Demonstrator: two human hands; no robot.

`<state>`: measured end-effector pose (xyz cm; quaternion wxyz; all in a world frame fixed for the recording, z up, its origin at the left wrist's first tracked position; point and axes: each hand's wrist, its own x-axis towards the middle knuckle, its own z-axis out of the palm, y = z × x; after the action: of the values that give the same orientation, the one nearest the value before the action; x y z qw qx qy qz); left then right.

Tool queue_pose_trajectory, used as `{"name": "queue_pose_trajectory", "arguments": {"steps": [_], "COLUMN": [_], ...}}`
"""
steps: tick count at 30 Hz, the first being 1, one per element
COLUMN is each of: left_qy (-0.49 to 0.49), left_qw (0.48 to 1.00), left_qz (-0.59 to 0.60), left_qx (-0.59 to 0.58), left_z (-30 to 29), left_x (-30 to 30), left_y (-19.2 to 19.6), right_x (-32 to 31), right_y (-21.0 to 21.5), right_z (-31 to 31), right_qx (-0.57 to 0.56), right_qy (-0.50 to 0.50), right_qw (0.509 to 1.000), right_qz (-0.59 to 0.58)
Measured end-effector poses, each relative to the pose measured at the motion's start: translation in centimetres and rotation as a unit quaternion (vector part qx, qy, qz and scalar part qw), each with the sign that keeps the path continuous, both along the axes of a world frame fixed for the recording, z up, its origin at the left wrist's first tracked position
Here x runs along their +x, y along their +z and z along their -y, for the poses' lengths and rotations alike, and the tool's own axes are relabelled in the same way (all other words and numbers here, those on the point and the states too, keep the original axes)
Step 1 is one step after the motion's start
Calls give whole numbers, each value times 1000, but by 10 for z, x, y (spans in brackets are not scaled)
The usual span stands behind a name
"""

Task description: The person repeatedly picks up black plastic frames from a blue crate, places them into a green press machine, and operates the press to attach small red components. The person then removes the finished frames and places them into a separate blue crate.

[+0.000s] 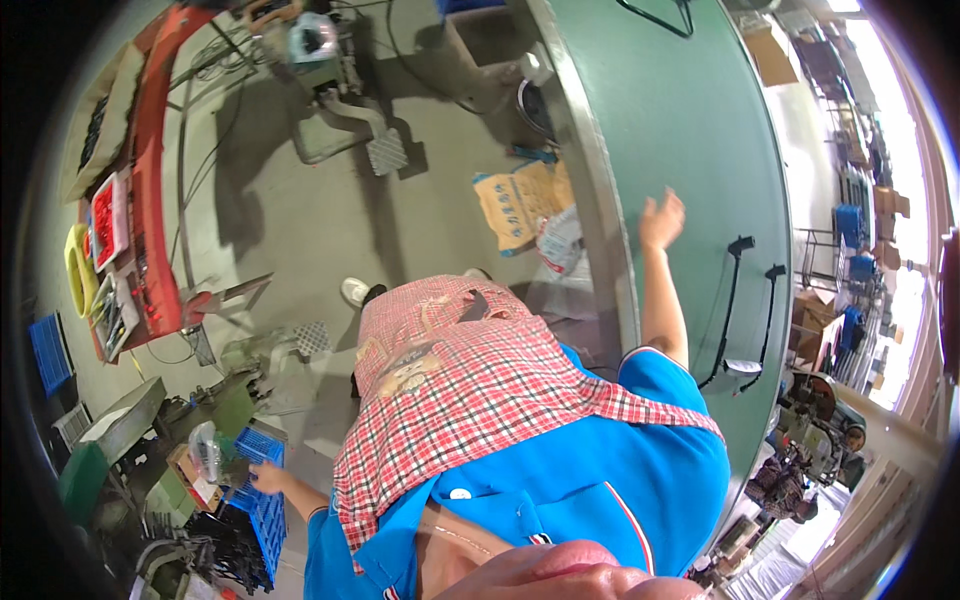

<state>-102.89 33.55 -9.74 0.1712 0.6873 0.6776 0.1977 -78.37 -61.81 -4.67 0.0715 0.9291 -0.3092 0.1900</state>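
Note:
My left hand (267, 479) is at the near rim of a blue plastic crate (268, 520), its fingers bent over the edge. Dark, thin parts lie in that crate; their exact kind is too small to tell. Out to the right, my right hand (662, 220) is over the green tabletop (690, 130), fingers spread and nothing in them. On the same tabletop, beyond my right forearm, lies a black thin-rod frame (735, 300) with a white tag (742, 367). Another bent black rod piece (662, 14) rests at the far end.
A pedal machine (385, 150) stands on the floor ahead. A yellow-brown sack (515, 205) lies beside the table's metal edge (590, 150). At left are a red bench (160, 180) with a red-filled tray (108, 222) and green machinery (230, 410). Shelving lines the far right.

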Motion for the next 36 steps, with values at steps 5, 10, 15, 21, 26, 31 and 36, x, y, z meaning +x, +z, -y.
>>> {"name": "queue_pose_trajectory", "arguments": {"steps": [5,10,15,21,26,31,36], "left_qy": [-188,-276,-387,-344,-114,190,355], "left_qw": [917,868,895,911,959,966,877], "left_qz": [86,197,35,39,78,37,-155], "left_qx": [-341,-362,-220,-223,-246,-170,-285], "left_z": [128,224,314,411,445,439,472], "left_x": [4,18,7,-105,-208,-335,-475], "left_y": [-93,-83,-62,-112,-132,-140,-202], "right_x": [-213,-281,-182,-86,-61,-36,-47], "right_y": [12,11,69,205,267,240,185], "right_z": [218,257,201,82,-194,-380,-528], "right_qx": [-124,186,176,116,158,170,150], "right_qy": [-405,-202,14,425,660,786,833], "right_qw": [873,924,984,898,728,544,377], "right_qz": [-243,-268,-29,12,-97,-239,-376]}}
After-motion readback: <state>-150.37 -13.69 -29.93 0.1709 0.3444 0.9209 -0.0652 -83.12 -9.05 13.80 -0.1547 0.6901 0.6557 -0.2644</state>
